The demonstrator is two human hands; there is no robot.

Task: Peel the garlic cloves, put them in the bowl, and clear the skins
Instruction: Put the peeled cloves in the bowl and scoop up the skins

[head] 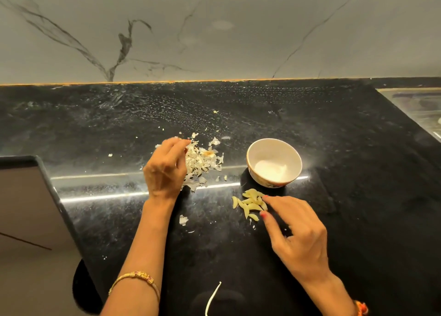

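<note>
While the left hand [164, 170] is curled over papery, flaky garlic skins [202, 164] mid-worktop [334, 136], smooth crescent-shaped peeled cloves [250, 204] are touched by the right hand's [298, 239] spread fingertips, just before the glossy round bowl [274, 163].

One bowl [274, 163], one skin pile [202, 163] — roughly nine peeled cloves [250, 206].

Black counter [334, 148], grey veined marble wall [214, 29].
</note>
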